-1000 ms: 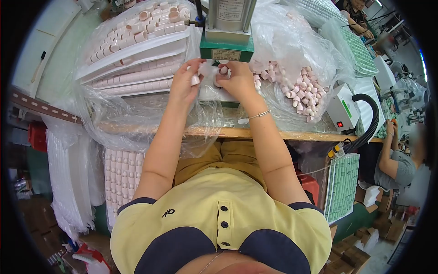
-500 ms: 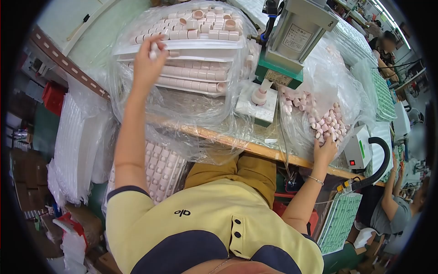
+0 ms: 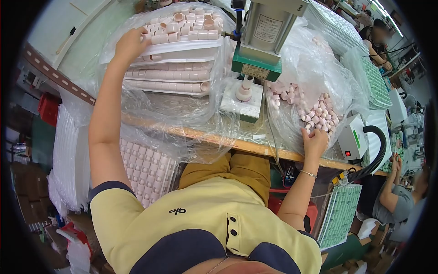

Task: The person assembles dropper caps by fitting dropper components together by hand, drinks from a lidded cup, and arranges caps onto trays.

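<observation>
My left hand (image 3: 131,44) reaches to the left end of the top white tray (image 3: 185,46), where its curled fingers touch the row of pale pink cylindrical caps (image 3: 166,38). Whatever lies between those fingers is hidden. My right hand (image 3: 315,140) is at the near edge of a pile of small pink pieces (image 3: 320,112) on clear plastic, with thumb and fingertips drawn together; I cannot make out what is in them. Between the hands stands a press (image 3: 258,57) with a green head. Under it, a pink cap (image 3: 244,92) sits upright on a white block (image 3: 230,101).
Clear plastic (image 3: 182,107) wraps the tray stack. A white box with a red switch (image 3: 352,141) and black hose (image 3: 381,141) stands right. Below the wooden table edge (image 3: 196,132) is a tray of pink caps (image 3: 146,169). Co-workers sit at far right.
My left hand has moved left to the end of the cap row; the small pale pieces seen in it before are now hidden. My right hand stays at the pile, fingers drawn in. The view has shifted.
</observation>
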`<state>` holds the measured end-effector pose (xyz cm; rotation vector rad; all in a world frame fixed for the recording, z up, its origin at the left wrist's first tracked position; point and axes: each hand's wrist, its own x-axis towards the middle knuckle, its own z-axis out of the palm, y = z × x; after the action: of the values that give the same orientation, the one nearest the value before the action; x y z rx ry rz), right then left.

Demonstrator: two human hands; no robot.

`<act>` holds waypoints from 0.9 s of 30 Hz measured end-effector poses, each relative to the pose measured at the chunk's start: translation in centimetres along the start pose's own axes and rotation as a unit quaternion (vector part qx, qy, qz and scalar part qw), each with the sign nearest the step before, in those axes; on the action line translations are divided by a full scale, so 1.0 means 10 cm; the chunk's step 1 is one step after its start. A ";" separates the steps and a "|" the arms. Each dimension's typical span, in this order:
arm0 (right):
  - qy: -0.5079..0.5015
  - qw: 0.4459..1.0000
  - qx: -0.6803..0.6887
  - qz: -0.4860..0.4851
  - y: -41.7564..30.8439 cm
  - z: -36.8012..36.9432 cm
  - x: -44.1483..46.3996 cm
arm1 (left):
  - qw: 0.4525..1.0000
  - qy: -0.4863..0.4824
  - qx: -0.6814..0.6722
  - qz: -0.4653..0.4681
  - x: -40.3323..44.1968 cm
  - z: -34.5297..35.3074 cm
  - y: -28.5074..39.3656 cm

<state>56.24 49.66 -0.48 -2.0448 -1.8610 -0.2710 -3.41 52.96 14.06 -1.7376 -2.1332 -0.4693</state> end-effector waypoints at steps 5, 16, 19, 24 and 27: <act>-0.038 0.957 0.268 0.108 0.04 0.11 -0.06 | 0.950 0.064 -0.306 -0.007 -0.54 -0.07 0.29; -0.159 0.938 0.308 0.000 -0.01 -0.17 -0.45 | 0.533 -0.285 -0.790 -0.102 -2.05 0.60 2.26; -0.139 0.958 0.248 -0.037 -0.21 -0.09 -0.39 | 0.517 -0.300 -0.796 -0.090 -2.04 0.61 2.43; -0.186 0.967 0.173 -0.027 -0.52 0.02 -0.36 | 0.557 -0.308 -0.767 -0.078 -1.99 0.67 2.59; -0.057 0.944 0.322 -0.046 -0.48 -0.01 -0.36 | 0.651 -0.264 -0.707 -0.078 -1.93 0.73 2.66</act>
<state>51.07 46.61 -1.07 -1.5472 -1.7938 0.3978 25.83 44.76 -0.43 -2.5527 -2.3509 -2.4767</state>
